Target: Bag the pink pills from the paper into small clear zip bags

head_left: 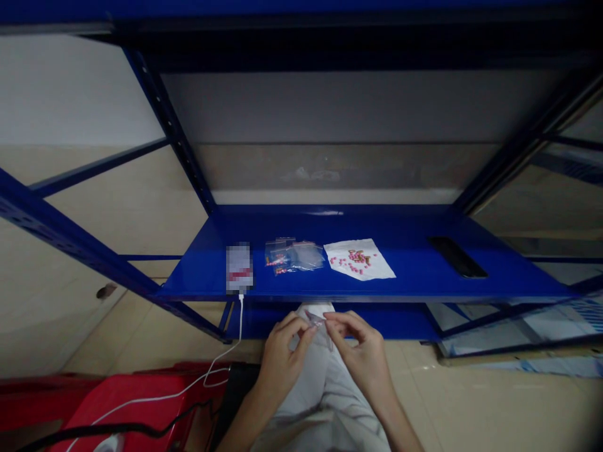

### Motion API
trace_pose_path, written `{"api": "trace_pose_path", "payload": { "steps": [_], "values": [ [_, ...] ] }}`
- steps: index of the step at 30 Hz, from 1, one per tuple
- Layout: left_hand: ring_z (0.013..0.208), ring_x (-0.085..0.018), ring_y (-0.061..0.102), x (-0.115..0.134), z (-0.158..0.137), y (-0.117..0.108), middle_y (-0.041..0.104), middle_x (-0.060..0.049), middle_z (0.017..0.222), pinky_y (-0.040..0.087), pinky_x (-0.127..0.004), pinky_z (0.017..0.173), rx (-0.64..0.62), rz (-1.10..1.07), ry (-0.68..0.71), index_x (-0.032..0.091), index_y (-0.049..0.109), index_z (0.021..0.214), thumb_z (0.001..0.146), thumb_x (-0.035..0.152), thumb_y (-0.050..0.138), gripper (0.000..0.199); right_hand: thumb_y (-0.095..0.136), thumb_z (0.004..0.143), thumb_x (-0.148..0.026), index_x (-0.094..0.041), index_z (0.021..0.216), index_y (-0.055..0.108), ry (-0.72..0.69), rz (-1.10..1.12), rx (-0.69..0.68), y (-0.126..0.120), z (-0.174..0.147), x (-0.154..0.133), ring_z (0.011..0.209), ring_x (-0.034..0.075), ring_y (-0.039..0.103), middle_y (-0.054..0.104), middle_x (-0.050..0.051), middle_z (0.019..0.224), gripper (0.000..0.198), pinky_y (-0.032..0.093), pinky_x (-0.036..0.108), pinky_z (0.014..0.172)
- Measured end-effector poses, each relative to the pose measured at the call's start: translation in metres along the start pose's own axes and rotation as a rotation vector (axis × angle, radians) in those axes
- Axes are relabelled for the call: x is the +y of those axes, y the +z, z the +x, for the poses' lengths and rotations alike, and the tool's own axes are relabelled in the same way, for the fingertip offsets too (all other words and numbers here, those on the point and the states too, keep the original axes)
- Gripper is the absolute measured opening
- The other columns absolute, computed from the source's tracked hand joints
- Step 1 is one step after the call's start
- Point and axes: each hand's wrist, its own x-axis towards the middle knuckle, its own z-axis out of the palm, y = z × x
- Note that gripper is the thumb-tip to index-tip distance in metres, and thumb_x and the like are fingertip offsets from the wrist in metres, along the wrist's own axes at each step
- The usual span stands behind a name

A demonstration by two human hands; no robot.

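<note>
Over my lap, just in front of the shelf edge, both hands pinch a small clear plastic bag [317, 320]. My left hand [285, 351] grips its left side between thumb and fingers. On the other side, my right hand [360, 348] holds the bag's edge in a pinch. I cannot make out anything inside it. Beyond the hands, a white paper sheet [377, 267] lies on the blue shelf with several pink and brownish pills [358, 258] scattered on it. Left of the paper are several clear zip bags [306, 256], some with pink pills in them.
A phone-like device [240, 267], blurred out, lies at the shelf's left with a white cable [241, 323] hanging down. A black phone [456, 256] rests at the right on the blue shelf [414, 282]. Blue posts frame both sides. A red stool [141, 402] stands lower left.
</note>
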Motion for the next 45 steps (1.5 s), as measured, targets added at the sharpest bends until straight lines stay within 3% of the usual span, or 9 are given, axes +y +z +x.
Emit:
{"api": "trace_pose_path", "payload": {
  "steps": [6,10,15,19,30,34,37,40,45],
  "values": [
    [0.071,-0.014,0.054,0.007,0.005,0.003,0.058,0.000,0.070,0.038,-0.027,0.068,-0.022,0.200,0.120,0.019,0.052,0.061,0.078,0.016,0.049,0.017,0.061,0.072,-0.023,-0.021,0.089,0.067,-0.041,-0.121,0.008,-0.012,0.000,0.004,0.059,0.015,0.058,0.065,0.001,0.067,0.018,0.047,0.025,0.059],
    [0.070,-0.015,0.056,0.010,0.007,0.005,0.059,0.002,0.069,0.036,-0.029,0.069,-0.096,0.304,0.107,0.019,0.049,0.056,0.067,0.011,0.054,0.015,0.061,0.072,-0.023,-0.022,0.090,0.066,-0.032,-0.163,0.011,-0.021,0.003,0.007,0.060,0.016,0.060,0.067,0.002,0.071,0.018,0.048,0.026,0.060],
    [0.066,-0.012,0.054,0.012,0.008,0.011,0.055,0.003,0.065,0.035,-0.026,0.067,-0.076,0.221,0.070,0.019,0.043,0.056,0.067,0.010,0.049,0.015,0.061,0.070,-0.021,-0.023,0.097,0.064,-0.064,-0.177,-0.131,-0.014,0.005,0.009,0.064,0.016,0.060,0.065,0.003,0.081,0.028,0.047,0.024,0.054],
    [0.064,-0.012,0.050,0.011,0.008,0.006,0.050,0.003,0.062,0.032,-0.027,0.065,-0.049,0.278,0.041,0.017,0.034,0.051,0.060,0.008,0.048,0.019,0.059,0.066,-0.017,-0.024,0.104,0.060,0.026,-0.174,-0.219,-0.007,0.007,0.014,0.064,0.015,0.060,0.064,0.003,0.088,0.039,0.045,0.022,0.049],
    [0.055,-0.010,0.044,0.001,0.021,-0.017,0.047,0.005,0.054,0.030,-0.023,0.058,-0.138,0.115,0.026,0.018,0.031,0.051,0.054,0.005,0.046,0.021,0.062,0.057,-0.016,-0.023,0.082,0.057,0.119,-0.194,-0.258,-0.018,0.021,0.013,0.067,0.016,0.062,0.064,-0.001,0.078,0.027,0.043,0.020,0.048],
    [0.058,-0.009,0.046,0.012,0.035,-0.018,0.048,0.005,0.056,0.031,-0.021,0.058,-0.253,-0.018,0.065,0.018,0.037,0.053,0.056,0.003,0.047,0.018,0.068,0.064,-0.028,-0.022,0.093,0.059,0.136,-0.048,-0.389,-0.037,0.028,0.019,0.075,0.017,0.062,0.064,0.003,0.094,0.031,0.045,0.021,0.050],
    [0.057,-0.008,0.044,0.024,0.050,-0.013,0.045,0.005,0.057,0.032,-0.020,0.057,-0.211,-0.131,0.086,0.018,0.037,0.055,0.060,0.002,0.046,0.019,0.058,0.076,-0.042,-0.022,0.107,0.057,0.252,0.182,-0.438,-0.043,0.036,0.029,0.086,0.020,0.062,0.061,0.007,0.108,0.037,0.049,0.024,0.053],
    [0.057,-0.008,0.041,0.035,0.068,-0.003,0.043,0.005,0.058,0.033,-0.019,0.057,-0.122,-0.235,0.119,0.019,0.034,0.057,0.064,0.004,0.046,0.021,0.049,0.080,-0.051,-0.022,0.108,0.060,0.438,0.375,-0.286,-0.037,0.044,0.040,0.086,0.022,0.063,0.064,0.008,0.106,0.042,0.052,0.026,0.052],
    [0.061,-0.008,0.046,0.033,0.096,0.027,0.044,0.004,0.062,0.037,-0.019,0.061,-0.076,-0.402,0.181,0.019,0.033,0.060,0.075,0.013,0.046,0.020,0.069,0.067,-0.042,-0.021,0.097,0.066,0.587,0.642,-0.122,-0.037,0.061,0.056,0.066,0.017,0.066,0.069,0.005,0.092,0.037,0.053,0.022,0.047]
  ]
}}
